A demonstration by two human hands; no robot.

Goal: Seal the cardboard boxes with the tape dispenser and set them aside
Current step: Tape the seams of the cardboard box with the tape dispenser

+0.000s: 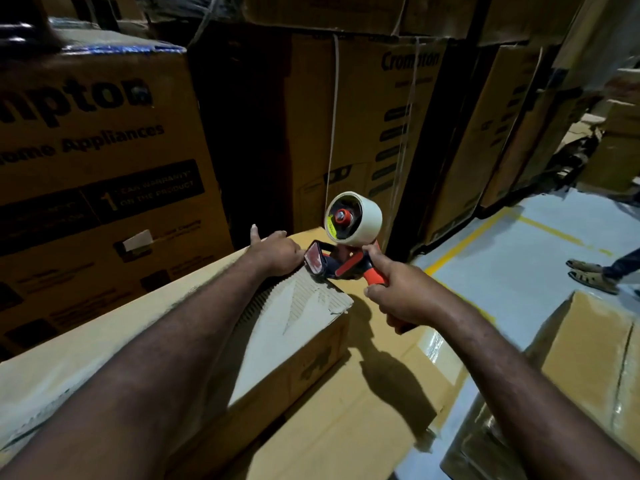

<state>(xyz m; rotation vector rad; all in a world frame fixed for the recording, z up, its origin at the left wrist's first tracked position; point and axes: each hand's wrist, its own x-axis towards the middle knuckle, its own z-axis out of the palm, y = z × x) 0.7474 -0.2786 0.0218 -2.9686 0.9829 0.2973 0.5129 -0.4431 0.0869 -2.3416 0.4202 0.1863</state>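
A brown cardboard box (301, 327) lies in front of me on top of a larger flat box (349, 424). Part of its top skin is torn off and pale. My left hand (277, 252) rests on the far end of the top, thumb raised, fingers bent over the surface. My right hand (398, 289) grips the orange handle of a tape dispenser (341, 259) that carries a white tape roll (356, 218). The dispenser's front end sits at the box top, right beside my left hand.
Tall stacks of printed brown cartons (97, 161) stand close at left and behind (363, 133). Another taped carton (595, 355) sits at the right. Grey floor with yellow lines (464, 237) opens to the right, where a person's sandalled feet (592, 271) stand.
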